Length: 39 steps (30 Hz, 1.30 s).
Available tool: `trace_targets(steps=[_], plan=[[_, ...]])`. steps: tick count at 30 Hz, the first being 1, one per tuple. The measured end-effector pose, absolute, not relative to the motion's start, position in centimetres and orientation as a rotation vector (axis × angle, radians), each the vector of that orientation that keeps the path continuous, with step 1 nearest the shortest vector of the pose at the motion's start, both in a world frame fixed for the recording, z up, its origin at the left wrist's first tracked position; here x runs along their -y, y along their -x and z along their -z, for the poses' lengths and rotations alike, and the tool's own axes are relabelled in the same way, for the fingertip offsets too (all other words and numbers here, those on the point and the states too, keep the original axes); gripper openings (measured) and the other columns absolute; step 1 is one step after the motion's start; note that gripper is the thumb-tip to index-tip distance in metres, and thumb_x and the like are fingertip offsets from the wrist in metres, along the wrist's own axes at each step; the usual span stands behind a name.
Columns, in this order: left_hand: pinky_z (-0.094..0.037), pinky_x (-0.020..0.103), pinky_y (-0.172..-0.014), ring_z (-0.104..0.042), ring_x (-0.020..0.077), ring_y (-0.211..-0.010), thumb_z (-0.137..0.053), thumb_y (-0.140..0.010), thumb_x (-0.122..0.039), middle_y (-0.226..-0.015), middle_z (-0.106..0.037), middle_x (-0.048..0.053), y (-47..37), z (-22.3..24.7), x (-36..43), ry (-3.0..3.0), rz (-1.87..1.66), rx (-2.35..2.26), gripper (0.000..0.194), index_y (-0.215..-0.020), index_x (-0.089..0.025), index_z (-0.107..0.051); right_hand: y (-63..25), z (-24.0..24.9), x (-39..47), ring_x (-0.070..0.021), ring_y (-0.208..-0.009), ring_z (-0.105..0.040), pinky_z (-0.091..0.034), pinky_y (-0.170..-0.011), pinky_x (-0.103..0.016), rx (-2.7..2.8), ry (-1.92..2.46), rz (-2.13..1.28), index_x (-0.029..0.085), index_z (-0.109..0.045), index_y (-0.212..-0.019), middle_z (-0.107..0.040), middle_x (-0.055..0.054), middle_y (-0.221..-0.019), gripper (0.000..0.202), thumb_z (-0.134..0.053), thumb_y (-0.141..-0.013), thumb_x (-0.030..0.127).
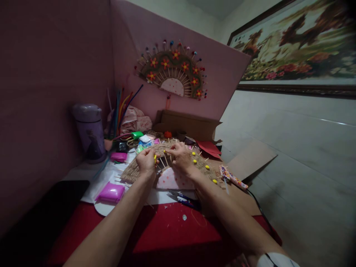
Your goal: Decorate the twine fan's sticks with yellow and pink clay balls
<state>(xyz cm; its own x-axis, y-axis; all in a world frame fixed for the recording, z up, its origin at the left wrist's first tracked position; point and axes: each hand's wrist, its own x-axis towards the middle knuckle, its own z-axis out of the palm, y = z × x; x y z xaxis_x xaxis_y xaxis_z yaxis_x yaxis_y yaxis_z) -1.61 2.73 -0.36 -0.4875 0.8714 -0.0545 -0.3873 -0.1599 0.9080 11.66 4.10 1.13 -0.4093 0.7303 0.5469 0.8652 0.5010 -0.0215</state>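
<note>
Woven fan [167,163] of straw-coloured cord lies flat on the desk [167,233], right under both hands, its skewer spokes spreading out from a pale dotted half-circle at the base. The right hand [180,157] has its fingers [170,151] pinched together on a small yellow bead [164,151] at the upper rim of the fan. The left hand [146,163] is curled, fingers closed on another yellow piece [155,158], resting on the weave just beside the right hand. More yellow beads [207,167] sit on skewer tips along the fan's right side.

A cardboard box [186,124] stands open behind the fan; something orange shows at its front, the rest of what it holds cannot be told. A purple flask [90,131] with its lid on stands at the left, next to a bunch of coloured pipe cleaners [119,107] standing upright. Small packs of clay, white, green and blue [141,140], lie between these and the fan; two pink packs [110,193] lie nearer the left forearm. Scissors [183,199] lie just below the fan's base, and a patterned tool [232,178] lies by its right end.

A pink board [55,74] closes in the left and back, with a finished fan [174,70] hung on it. The desk's right edge falls away to a tiled wall, and red cloth lies open towards the person.
</note>
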Motion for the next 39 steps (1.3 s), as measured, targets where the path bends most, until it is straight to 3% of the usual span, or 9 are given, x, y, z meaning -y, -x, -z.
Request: trace_targets(steps=[6,20,26,39], plan=[[-0.025,0.019,-0.034,-0.043,0.0090,-0.034,-0.057,-0.063,-0.021,-0.050,-0.058,0.000,1.7,0.2,-2.7,-0.612,-1.780,-1.198,0.008,-0.067,-0.014,-0.057,-11.4,-0.4,-3.6,-0.0240,-0.098,-0.041,-0.029,-0.079,-0.037,2.332,1.322,0.532,0.030,-0.063,-0.115,-0.058,-0.008,-0.104,0.039,-0.055,-0.080,0.016],[-0.024,0.018,-0.032,-0.043,0.0090,-0.033,-0.057,-0.063,-0.021,-0.050,-0.058,0.000,1.6,0.1,-2.5,-0.611,-1.771,-1.196,0.007,-0.066,-0.015,-0.055,-12.0,-0.5,-4.0,-0.0212,-0.091,-0.043,-0.033,-0.079,-0.033,2.184,1.325,0.332,0.028,-0.068,-0.110,-0.059,-0.006,-0.095,0.041,-0.052,-0.078,0.008],[-0.026,0.018,-0.034,-0.043,0.0082,-0.032,-0.057,-0.062,-0.020,-0.049,-0.058,0.000,1.6,0.3,-2.8,-0.619,-1.784,-1.198,0.006,-0.065,-0.014,-0.056,-11.8,0.2,-4.0,-0.0220,-0.090,-0.043,-0.032,-0.079,-0.035,2.242,1.312,0.414,0.030,-0.069,-0.108,-0.058,-0.007,-0.094,0.033,-0.052,-0.083,0.015],[-0.026,0.018,-0.034,-0.043,0.0080,-0.033,-0.055,-0.061,-0.019,-0.051,-0.058,0.000,1.5,0.2,-2.6,-0.628,-1.759,-1.214,0.005,-0.063,-0.014,-0.055,-11.4,0.4,-3.9,-0.0231,-0.092,-0.043,-0.032,-0.080,-0.036,2.270,1.319,0.421,0.027,-0.067,-0.110,-0.058,-0.008,-0.096,0.034,-0.053,-0.082,0.014]])
